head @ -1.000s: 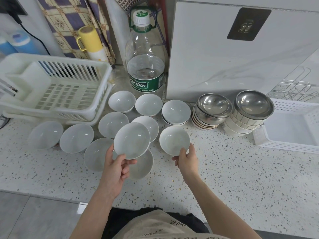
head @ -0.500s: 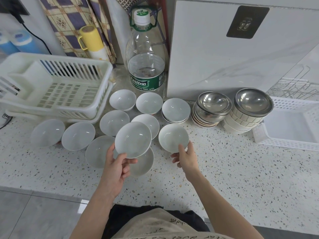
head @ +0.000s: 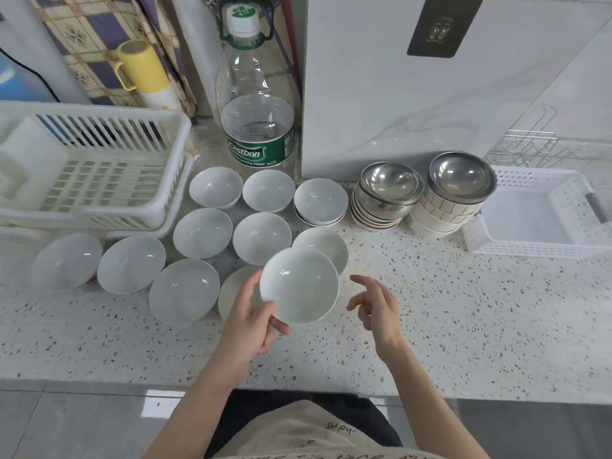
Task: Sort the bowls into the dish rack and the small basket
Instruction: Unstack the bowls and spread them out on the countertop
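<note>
Speckled white stone counter [head: 463,326]: my left hand [head: 246,321] pinches a round white ceramic bowl [head: 299,284], half hiding another bowl [head: 326,248]; my right hand [head: 377,308] hangs loosely open, empty.

Speckled white countertop [head: 463,326], marbled white wall panel [head: 381,94], grey floor tiles [head: 66,425]

One head-worn, wide-angle view looks forward and steeply down from above the person's chest. The left hand [head: 246,321] grips a white bowl [head: 299,284] close under the lens, at frame centre. Beyond the grip the speckled counter [head: 463,326] runs back to the wall. Straight lines bow towards the frame edges. No second view shares the scene.
</note>
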`<action>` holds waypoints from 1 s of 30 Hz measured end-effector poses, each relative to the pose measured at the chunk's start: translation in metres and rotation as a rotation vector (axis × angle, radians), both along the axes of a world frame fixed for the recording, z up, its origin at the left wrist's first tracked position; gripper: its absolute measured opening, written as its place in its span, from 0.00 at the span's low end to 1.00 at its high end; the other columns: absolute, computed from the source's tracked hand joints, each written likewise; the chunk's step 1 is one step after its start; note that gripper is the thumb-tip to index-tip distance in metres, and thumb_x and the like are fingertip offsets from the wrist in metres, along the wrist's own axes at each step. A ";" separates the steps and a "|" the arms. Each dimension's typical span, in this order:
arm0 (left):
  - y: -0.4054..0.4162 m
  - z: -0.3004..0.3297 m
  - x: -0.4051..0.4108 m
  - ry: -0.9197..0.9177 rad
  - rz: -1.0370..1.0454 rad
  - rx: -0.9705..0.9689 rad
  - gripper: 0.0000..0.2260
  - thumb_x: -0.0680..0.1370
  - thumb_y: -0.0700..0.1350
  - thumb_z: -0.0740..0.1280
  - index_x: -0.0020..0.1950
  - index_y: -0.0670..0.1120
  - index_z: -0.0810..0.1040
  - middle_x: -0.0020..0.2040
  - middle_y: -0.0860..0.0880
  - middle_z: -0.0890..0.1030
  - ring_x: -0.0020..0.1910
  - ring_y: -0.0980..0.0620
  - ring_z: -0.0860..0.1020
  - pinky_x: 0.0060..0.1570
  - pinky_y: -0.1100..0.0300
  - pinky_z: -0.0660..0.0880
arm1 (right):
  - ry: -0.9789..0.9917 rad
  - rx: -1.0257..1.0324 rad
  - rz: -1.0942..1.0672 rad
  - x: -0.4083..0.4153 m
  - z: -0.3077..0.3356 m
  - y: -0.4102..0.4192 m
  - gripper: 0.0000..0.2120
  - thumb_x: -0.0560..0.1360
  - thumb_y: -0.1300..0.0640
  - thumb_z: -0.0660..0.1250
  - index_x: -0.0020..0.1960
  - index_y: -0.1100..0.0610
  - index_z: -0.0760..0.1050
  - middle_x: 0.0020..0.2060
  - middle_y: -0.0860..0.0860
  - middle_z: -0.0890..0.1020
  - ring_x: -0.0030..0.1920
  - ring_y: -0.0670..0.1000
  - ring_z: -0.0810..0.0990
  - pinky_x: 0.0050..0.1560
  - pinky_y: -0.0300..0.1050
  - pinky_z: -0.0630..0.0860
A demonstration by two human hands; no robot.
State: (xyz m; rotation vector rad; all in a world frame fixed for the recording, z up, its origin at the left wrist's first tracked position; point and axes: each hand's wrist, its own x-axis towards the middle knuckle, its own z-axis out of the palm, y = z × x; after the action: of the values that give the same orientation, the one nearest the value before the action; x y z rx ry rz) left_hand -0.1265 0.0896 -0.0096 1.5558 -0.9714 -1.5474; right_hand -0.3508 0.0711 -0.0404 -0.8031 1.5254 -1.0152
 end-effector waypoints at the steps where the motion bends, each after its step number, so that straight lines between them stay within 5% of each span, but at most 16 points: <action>1: 0.002 -0.001 -0.007 -0.013 -0.031 0.000 0.25 0.81 0.38 0.58 0.66 0.68 0.67 0.31 0.41 0.82 0.24 0.52 0.70 0.20 0.63 0.60 | -0.018 -0.033 0.020 -0.002 0.003 0.006 0.14 0.81 0.52 0.58 0.57 0.55 0.80 0.30 0.56 0.80 0.24 0.46 0.63 0.25 0.36 0.63; 9: 0.021 -0.010 -0.033 -0.058 -0.221 0.015 0.26 0.82 0.40 0.57 0.58 0.76 0.65 0.30 0.48 0.82 0.22 0.57 0.71 0.22 0.63 0.66 | 0.117 -0.037 0.188 -0.015 -0.003 0.036 0.15 0.70 0.55 0.64 0.55 0.52 0.81 0.24 0.48 0.65 0.28 0.49 0.63 0.29 0.41 0.62; 12: 0.024 -0.019 -0.034 -0.124 -0.263 0.033 0.23 0.83 0.42 0.57 0.67 0.70 0.61 0.32 0.50 0.83 0.23 0.57 0.71 0.26 0.63 0.69 | 0.184 0.015 0.220 -0.016 -0.012 0.038 0.16 0.71 0.62 0.62 0.55 0.49 0.81 0.23 0.48 0.66 0.27 0.49 0.63 0.27 0.42 0.63; 15: 0.027 -0.027 -0.034 -0.204 -0.289 0.036 0.31 0.81 0.47 0.63 0.77 0.63 0.50 0.35 0.49 0.84 0.27 0.53 0.77 0.27 0.63 0.72 | 0.217 0.057 0.237 -0.015 -0.019 0.039 0.19 0.73 0.66 0.61 0.55 0.46 0.81 0.23 0.46 0.68 0.26 0.47 0.65 0.27 0.41 0.65; 19: 0.025 -0.032 -0.030 -0.348 -0.360 -0.011 0.45 0.71 0.57 0.72 0.79 0.61 0.45 0.44 0.58 0.82 0.37 0.65 0.80 0.37 0.71 0.73 | 0.250 0.076 0.253 -0.011 -0.023 0.038 0.20 0.73 0.65 0.61 0.57 0.46 0.80 0.21 0.44 0.71 0.24 0.44 0.67 0.27 0.38 0.66; 22: 0.025 -0.029 -0.029 -0.350 -0.410 -0.079 0.47 0.64 0.61 0.72 0.75 0.70 0.46 0.51 0.63 0.79 0.45 0.70 0.79 0.41 0.78 0.71 | 0.260 0.084 0.271 -0.008 -0.025 0.036 0.20 0.73 0.63 0.61 0.59 0.47 0.79 0.20 0.43 0.72 0.24 0.42 0.69 0.28 0.37 0.66; 25: 0.023 -0.025 -0.029 -0.493 -0.461 -0.138 0.44 0.62 0.63 0.71 0.65 0.81 0.43 0.42 0.64 0.79 0.40 0.68 0.79 0.39 0.68 0.75 | 0.275 0.077 0.300 -0.006 -0.025 0.035 0.19 0.72 0.60 0.61 0.60 0.48 0.79 0.21 0.43 0.72 0.24 0.40 0.71 0.29 0.34 0.66; 30: 0.018 -0.026 -0.027 -0.667 -0.512 -0.068 0.47 0.67 0.58 0.75 0.76 0.66 0.47 0.40 0.55 0.81 0.40 0.57 0.81 0.45 0.50 0.80 | 0.289 0.091 0.319 -0.004 -0.027 0.035 0.20 0.75 0.62 0.61 0.63 0.47 0.77 0.21 0.43 0.73 0.24 0.41 0.69 0.29 0.38 0.67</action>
State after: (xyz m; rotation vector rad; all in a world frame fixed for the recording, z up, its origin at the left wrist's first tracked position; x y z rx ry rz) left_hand -0.1531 0.1075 -0.0356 1.9157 -1.8898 -1.2872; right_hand -0.3551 0.1057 -0.0679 -1.1237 1.6064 -0.6091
